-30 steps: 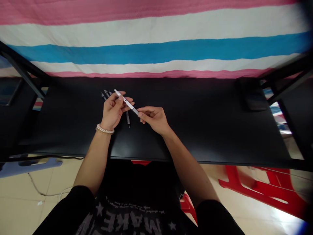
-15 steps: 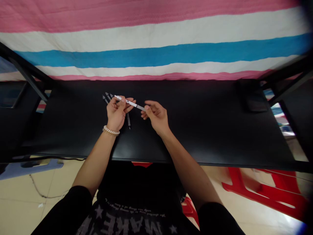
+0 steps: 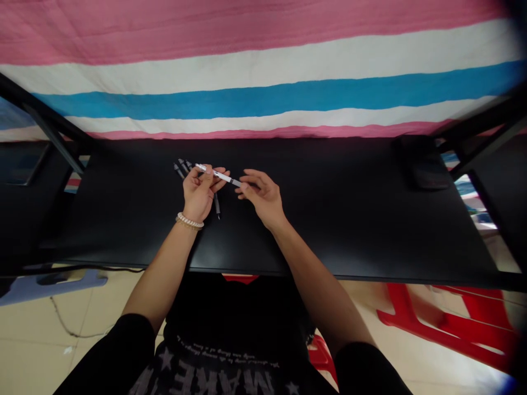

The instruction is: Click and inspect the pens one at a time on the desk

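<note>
A white pen [image 3: 222, 176] with a grey section at its right end slants between my hands. My left hand [image 3: 199, 192] pinches its white barrel between thumb and fingers. The thumb and fingers of my right hand [image 3: 263, 197] close on the grey end. Several dark pens lie on the black table [image 3: 349, 219], their tops [image 3: 179, 169] showing beyond my left hand. One pen tip [image 3: 218, 211] shows to the right of my left palm, the rest of that pen hidden by the hand.
A black object [image 3: 426, 167] lies at the table's back right. A striped cloth [image 3: 263, 101] hangs behind the table, between black frame bars. Red stools [image 3: 453, 323] stand on the floor at the right.
My right hand has moved slightly left along the pen, and less of the grey end shows. The view has shifted slightly.
</note>
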`<state>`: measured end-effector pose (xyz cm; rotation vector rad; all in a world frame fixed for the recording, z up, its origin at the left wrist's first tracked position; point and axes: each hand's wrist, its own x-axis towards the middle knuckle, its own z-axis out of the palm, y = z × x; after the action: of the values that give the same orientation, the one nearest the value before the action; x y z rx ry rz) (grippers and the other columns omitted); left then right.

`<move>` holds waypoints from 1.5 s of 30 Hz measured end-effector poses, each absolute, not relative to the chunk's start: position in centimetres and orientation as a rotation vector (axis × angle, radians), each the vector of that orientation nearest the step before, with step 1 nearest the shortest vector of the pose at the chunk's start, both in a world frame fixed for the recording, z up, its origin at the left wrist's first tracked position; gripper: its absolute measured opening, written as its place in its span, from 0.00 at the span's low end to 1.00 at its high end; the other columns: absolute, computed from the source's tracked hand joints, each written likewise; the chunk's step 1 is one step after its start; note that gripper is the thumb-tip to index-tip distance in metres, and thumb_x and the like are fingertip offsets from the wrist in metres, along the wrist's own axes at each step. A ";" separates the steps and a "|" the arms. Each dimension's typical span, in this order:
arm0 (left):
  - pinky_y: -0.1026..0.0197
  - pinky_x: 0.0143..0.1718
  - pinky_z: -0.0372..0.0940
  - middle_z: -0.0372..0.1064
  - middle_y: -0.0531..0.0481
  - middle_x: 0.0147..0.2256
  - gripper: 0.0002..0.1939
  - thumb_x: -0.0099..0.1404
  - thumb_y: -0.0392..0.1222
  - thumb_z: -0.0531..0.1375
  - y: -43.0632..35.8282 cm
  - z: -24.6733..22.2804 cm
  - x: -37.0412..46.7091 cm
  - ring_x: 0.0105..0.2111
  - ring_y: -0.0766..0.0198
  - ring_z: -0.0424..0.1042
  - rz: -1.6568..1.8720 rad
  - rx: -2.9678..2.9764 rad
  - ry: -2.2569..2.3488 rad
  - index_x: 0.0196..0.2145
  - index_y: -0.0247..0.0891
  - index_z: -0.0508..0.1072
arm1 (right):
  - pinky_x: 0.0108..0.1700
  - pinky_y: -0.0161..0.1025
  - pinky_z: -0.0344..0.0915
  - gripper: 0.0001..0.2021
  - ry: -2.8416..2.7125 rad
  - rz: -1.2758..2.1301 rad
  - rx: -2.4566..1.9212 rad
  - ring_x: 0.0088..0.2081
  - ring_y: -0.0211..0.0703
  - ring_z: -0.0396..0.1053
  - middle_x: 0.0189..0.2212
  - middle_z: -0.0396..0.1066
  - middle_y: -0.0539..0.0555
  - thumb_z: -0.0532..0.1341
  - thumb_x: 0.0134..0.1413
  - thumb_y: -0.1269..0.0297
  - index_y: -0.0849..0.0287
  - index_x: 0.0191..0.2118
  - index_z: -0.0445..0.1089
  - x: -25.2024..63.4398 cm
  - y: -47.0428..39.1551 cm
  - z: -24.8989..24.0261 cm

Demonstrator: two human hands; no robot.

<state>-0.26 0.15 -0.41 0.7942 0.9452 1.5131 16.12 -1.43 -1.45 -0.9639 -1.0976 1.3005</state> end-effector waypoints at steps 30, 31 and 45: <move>0.57 0.43 0.77 0.80 0.49 0.35 0.16 0.59 0.49 0.71 0.3 -0.3 0.0 0.37 0.59 0.82 1.587 0.769 0.967 0.35 0.40 0.70 | 0.29 0.36 0.73 0.20 -1.333 1.157 -1.112 0.27 0.38 0.74 0.30 0.76 0.53 0.64 0.59 0.45 0.57 0.43 0.77 16.0 -2.0 -1.6; 0.57 0.43 0.77 0.80 0.49 0.35 0.17 0.59 0.49 0.72 0.3 -0.3 0.0 0.37 0.59 0.82 1.589 0.772 0.963 0.36 0.40 0.70 | 0.27 0.36 0.72 0.20 -1.326 1.176 -1.122 0.24 0.37 0.73 0.29 0.76 0.52 0.63 0.59 0.44 0.58 0.43 0.77 16.1 -2.0 -1.5; 0.55 0.44 0.76 0.80 0.48 0.35 0.17 0.59 0.51 0.71 0.4 -0.6 -0.1 0.38 0.59 0.82 1.606 0.821 0.986 0.36 0.40 0.69 | 0.25 0.34 0.71 0.25 -1.359 1.181 -1.160 0.26 0.38 0.75 0.31 0.78 0.54 0.61 0.59 0.39 0.58 0.43 0.76 16.3 -1.9 -1.8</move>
<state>-0.12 0.37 -0.60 0.8213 0.9862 1.6062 16.30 -1.95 -1.81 -1.1599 -1.3585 1.1810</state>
